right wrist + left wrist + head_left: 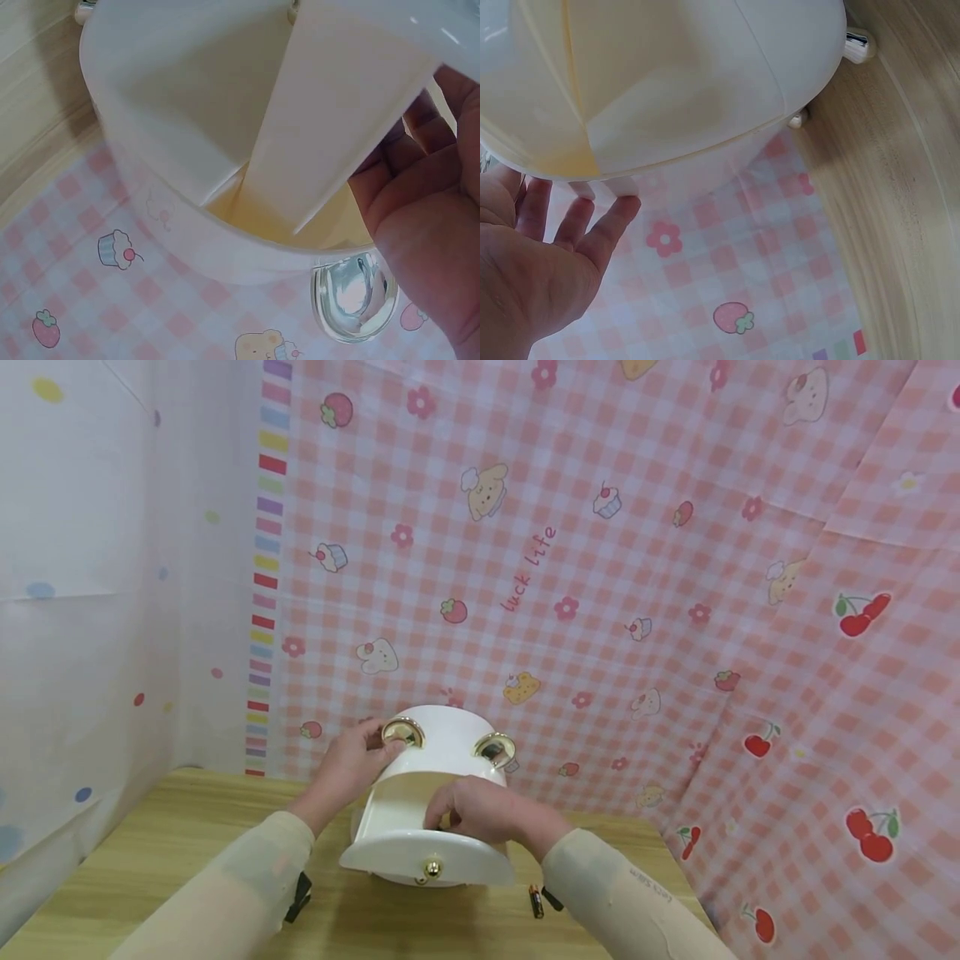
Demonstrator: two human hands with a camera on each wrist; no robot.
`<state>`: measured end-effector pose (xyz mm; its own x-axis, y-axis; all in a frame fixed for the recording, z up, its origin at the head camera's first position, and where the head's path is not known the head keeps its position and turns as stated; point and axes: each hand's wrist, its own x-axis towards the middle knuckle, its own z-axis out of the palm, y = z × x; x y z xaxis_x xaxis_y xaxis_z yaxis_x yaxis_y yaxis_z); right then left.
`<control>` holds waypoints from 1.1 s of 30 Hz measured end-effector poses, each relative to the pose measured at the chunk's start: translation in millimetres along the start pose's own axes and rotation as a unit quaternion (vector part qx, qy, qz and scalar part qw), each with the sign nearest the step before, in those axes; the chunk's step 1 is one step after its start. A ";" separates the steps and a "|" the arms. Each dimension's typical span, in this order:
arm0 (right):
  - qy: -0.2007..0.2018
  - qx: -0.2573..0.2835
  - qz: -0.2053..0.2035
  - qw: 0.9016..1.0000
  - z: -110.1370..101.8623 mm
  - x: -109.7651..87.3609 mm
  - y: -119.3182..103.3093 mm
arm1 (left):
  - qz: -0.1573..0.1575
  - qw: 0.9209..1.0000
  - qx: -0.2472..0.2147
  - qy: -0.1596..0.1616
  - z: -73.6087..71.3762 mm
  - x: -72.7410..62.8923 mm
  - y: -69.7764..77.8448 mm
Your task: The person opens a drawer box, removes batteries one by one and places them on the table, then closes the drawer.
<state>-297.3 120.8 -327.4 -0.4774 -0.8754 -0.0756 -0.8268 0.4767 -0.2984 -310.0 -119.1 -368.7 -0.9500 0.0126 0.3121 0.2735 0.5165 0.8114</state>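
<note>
two hands are at one white drawer box point(447, 727) in the head view, and it stands on the wood-grain tabletop point(225, 806) between the sleeves. the drawer point(393, 850) juts out toward the person, its long axis front to back, its gold knob point(432, 868) on the near face. the right hand point(480, 810) is the nearer to the drawer's inside, coming in over its right side, fingers bent downward; a dark patch under the fingertips is too small to name, so i cannot tell whether it grips anything. the left hand point(348, 768) holds the box's upper left edge, partly closed, thumb in front at the left gold fitting point(402, 728), other fingers behind. a battery point(536, 901) lies right of the box, close to the right sleeve point(622, 893), its long axis pointing roughly toward the person.

the left-wrist view shows that hand's fingers slightly bent and spread, tips at the box's rim; the thumb cannot be made out.

in the right-wrist view, the drawer's side wall covers the right hand's fingertips, the picture's edge cuts off part of the hand, and the drawer's floor is hidden.
</note>
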 end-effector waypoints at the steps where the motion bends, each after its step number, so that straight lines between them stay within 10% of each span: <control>1: -0.001 -0.008 0.001 1.000 0.3 0.3 0.4 | 0.000 1.000 0.000 -0.001 -0.1 -0.2 0.4; 33: 0.031 -0.154 -0.014 0.987 4.1 -11.0 0.8 | -0.004 1.000 0.000 0.006 1.7 -0.4 1.6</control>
<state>-291.5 130.4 -330.7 -0.4626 -0.8865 -0.0111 -0.8866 0.4625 0.0053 -309.4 -116.9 -368.3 -0.9503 -0.0018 0.3113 0.2659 0.5157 0.8145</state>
